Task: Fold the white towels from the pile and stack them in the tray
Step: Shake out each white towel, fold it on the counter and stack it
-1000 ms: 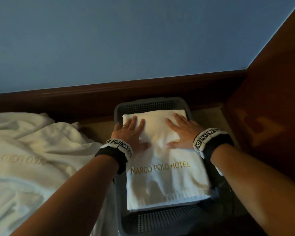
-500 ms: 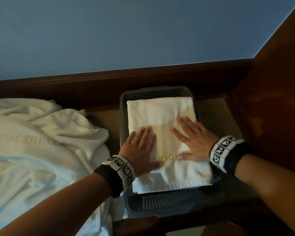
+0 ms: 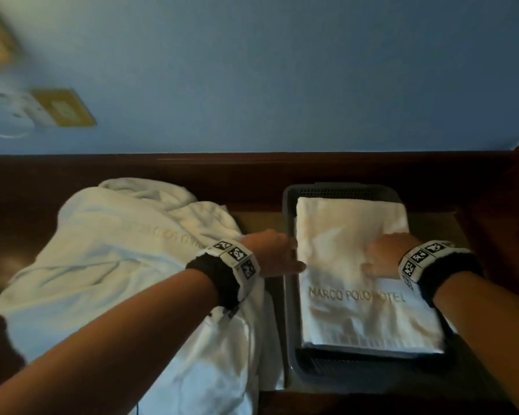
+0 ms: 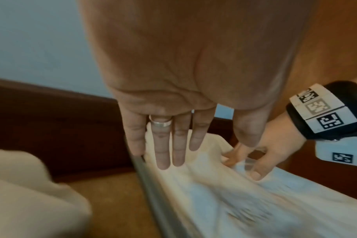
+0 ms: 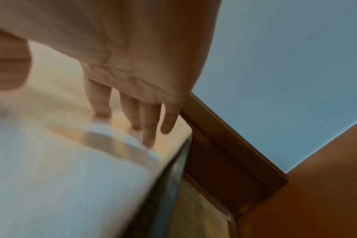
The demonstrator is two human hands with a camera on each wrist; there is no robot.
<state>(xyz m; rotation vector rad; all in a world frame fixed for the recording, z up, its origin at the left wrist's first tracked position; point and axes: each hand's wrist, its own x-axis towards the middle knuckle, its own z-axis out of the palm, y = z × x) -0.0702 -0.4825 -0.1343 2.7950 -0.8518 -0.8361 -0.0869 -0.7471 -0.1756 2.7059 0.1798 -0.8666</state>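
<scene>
- Towel [image 3: 354,265] lies folded in tray [image 3: 288,295]; my right hand [image 3: 384,259], fingers straight, still rests on it.
- My left hand [image 3: 274,256], fingers straight, has slid off to its left edge.
- Pile [image 3: 117,250] awaits; next towel due.

Head view high, facing down; wrist views close, apparently blurred; all share tray [image 3: 288,295].

Head view smeared up top-left, wall plate [image 3: 63,107] barely readable. Folded towel [image 5: 71,185] just motion blur in both wrist views. Pile [image 3: 126,265] cut off at bottom edge, its lettering too faint to read.
</scene>
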